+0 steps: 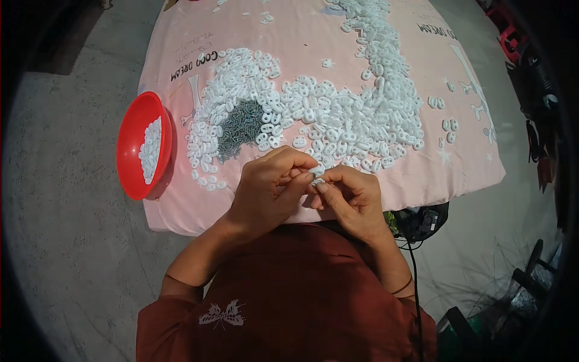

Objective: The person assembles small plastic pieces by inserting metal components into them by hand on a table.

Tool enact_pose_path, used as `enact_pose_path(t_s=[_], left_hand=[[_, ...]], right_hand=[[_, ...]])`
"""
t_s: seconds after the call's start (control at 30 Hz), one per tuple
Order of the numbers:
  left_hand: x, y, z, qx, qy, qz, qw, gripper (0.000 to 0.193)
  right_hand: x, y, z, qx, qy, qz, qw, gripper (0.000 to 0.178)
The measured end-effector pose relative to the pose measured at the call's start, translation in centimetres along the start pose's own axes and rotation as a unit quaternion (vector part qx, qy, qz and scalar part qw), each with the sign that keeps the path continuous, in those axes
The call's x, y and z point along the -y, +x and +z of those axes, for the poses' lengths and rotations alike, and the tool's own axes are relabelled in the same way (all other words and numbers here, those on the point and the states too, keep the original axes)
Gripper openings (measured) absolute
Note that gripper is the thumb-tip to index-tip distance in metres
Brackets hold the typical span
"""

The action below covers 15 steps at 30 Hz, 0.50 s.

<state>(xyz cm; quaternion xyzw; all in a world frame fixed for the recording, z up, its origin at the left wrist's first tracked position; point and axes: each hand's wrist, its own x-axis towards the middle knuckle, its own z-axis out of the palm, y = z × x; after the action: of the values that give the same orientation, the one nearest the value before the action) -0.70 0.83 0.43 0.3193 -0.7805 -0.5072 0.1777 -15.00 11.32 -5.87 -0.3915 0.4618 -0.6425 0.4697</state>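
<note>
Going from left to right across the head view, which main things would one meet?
Red round plastic bowl, bare left hand, bare right hand, rightmost loose white oval two-holed pieces, red plastic-looking object at the upper right.

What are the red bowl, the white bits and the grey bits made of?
Bowl: probably plastic, smooth and evenly red. White bits: likely smooth plastic, rounded shapes much alike. Grey bits: perhaps metal, dully shiny, but too small to tell.

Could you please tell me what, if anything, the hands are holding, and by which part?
The left hand and right hand together pinch at least one small, white, plastic-looking piece; their grip hides which part.
</note>
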Motion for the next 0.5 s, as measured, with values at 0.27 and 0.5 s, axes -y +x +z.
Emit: enact_pose_path(t_s=[0.27,0.5], left_hand=[[-0.8,-0.1,-0.1,-0.004,0.045,0.032,0.998,0.015],[-1.2,0.2,0.1,-0.007,0.098,0.067,0.993,0.016]], right_hand=[[0.2,0.0,0.1,-0.007,-0.014,-0.006,1.000,0.007],[0.0,0.0,-0.1,-0.012,-0.002,-0.010,1.000,0.008]])
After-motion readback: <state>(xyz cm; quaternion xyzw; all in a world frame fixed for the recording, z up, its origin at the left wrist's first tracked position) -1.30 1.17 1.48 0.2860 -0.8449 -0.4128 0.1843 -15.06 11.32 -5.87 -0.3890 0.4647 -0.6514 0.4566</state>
